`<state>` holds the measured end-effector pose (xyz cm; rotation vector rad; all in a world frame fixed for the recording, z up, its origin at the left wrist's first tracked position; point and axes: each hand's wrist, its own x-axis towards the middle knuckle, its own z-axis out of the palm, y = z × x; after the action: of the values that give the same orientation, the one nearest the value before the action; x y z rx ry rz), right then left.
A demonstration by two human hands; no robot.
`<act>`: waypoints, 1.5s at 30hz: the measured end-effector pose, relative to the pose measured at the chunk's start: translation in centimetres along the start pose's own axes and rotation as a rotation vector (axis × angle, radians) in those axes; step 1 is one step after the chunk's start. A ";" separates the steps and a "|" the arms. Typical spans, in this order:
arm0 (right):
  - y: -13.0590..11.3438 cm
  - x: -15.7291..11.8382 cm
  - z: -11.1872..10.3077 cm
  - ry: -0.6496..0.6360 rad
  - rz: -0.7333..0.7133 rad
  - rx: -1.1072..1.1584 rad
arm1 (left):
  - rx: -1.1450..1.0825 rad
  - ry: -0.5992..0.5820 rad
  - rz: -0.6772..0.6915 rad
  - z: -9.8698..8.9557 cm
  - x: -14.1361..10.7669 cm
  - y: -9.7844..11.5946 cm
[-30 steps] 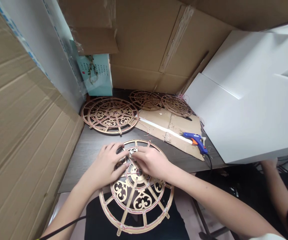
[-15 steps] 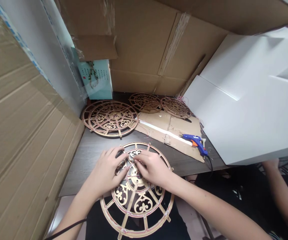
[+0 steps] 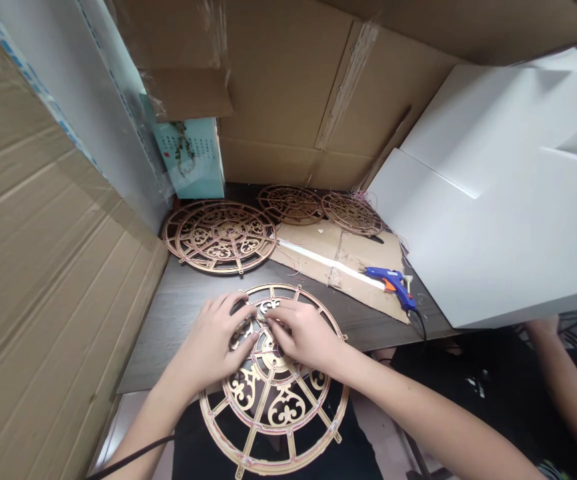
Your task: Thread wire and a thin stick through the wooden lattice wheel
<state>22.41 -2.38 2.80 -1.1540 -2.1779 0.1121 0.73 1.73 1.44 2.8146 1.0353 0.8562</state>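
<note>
A round gold openwork panel with scrollwork cut-outs lies partly on the table and partly over its front edge. Thin pinkish wire runs along its rings and spokes. Curled over the upper left of the panel, my left hand grips it, with thumb and forefinger bent toward the hub. My right hand is closed in a pinch just above the hub, its fingertips close to those of the left. Whatever sits between the right fingertips is too small to make out.
More openwork panels lie at the back of the dark table. A blue glue gun rests on a cardboard sheet. Cardboard walls the back, a white box the right. Another person's arm shows at lower right.
Both hands stay at the same spot on the panel, with only a slight shift of the fingertips near the hub. The view has moved very slightly.
</note>
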 end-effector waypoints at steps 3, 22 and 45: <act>-0.5 -0.2 -0.7 0.026 0.038 0.021 | 0.000 -0.007 0.002 0.0 -0.1 0.0; 10.6 -8.4 -7.2 0.356 0.491 -0.070 | 0.114 0.080 -0.199 -0.6 -2.0 0.0; 6.8 -4.6 -6.8 0.153 0.294 -0.003 | 0.017 -0.115 -0.038 0.6 0.3 4.7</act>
<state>33.04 -3.28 3.30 -1.4308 -1.8659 0.1424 4.00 -1.63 2.03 2.8097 1.0800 0.6770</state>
